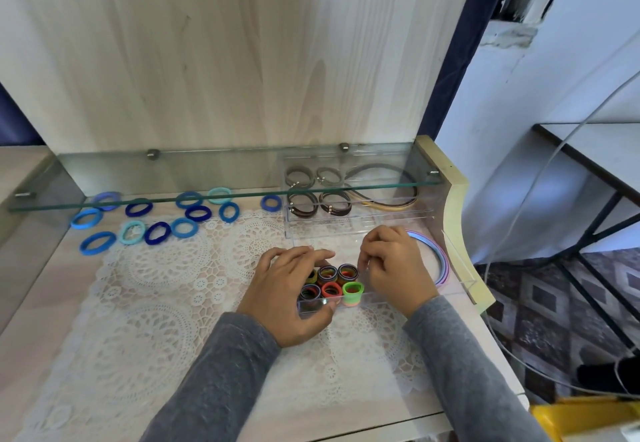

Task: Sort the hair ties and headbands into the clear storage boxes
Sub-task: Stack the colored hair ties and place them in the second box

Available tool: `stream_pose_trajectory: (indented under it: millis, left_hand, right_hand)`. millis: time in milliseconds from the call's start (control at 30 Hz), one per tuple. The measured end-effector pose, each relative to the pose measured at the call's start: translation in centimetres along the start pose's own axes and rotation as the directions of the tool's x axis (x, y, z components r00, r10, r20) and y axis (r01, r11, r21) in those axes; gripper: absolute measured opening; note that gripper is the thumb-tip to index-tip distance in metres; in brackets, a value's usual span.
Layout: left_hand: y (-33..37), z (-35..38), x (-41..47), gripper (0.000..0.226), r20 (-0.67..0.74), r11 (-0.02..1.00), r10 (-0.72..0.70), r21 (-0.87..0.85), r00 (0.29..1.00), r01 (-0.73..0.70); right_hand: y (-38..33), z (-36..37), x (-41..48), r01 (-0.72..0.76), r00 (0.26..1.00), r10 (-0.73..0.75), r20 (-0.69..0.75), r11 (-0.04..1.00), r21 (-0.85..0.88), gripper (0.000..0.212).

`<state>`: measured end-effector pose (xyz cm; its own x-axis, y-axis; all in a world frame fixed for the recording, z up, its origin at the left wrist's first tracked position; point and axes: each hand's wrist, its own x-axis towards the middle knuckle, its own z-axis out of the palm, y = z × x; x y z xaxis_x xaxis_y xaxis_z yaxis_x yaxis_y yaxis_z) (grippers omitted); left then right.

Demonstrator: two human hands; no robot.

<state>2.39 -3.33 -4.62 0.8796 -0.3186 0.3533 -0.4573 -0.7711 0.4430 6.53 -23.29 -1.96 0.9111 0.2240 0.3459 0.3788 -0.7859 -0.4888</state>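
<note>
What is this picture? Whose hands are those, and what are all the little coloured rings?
There is no machine here. This is one picture from a camera worn on a person's head, looking down at their own two hands. The left hand holds the near end of a clear box that sits on a lace cloth, with the thumb on its front wall. Stacks of colourful hair ties stand inside it, and pastel headbands lie at its right end. The right hand is curled beside the stacks; I cannot tell if it pinches anything. Loose blue hair ties lie on the left, some under a glass shelf. Behind, a second clear box holds brown hair ties and long headbands.
</note>
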Motion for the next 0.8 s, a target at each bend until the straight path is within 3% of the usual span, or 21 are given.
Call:
stream_pose_trajectory:
  millis: [367, 600, 800]
  left_hand:
    - [-0.11, -0.01, -0.07, 0.062, -0.014, 1.000, 0.008, -0.029, 1.000, -0.008]
    - [-0.05, -0.16, -0.11, 0.062, -0.026, 0.999, 0.021, -0.038, 0.999, -0.022]
    - [-0.05, -0.17, -0.06, 0.062, -0.031, 0.999, 0.023, -0.047, 0.999, -0.025]
  right_hand:
    - [0.40, 0.29, -0.19, -0.035, 0.999, 0.036, -0.031, 0.999, 0.025, 0.030]
    - [-0.02, 0.39, -0.18, -0.008, 1.000, 0.009, 0.027, 1.000, -0.015, 0.041]
    - [-0.01, 0.17, -0.15, -0.014, 0.998, 0.017, 0.060, 0.999, -0.051, 0.034]
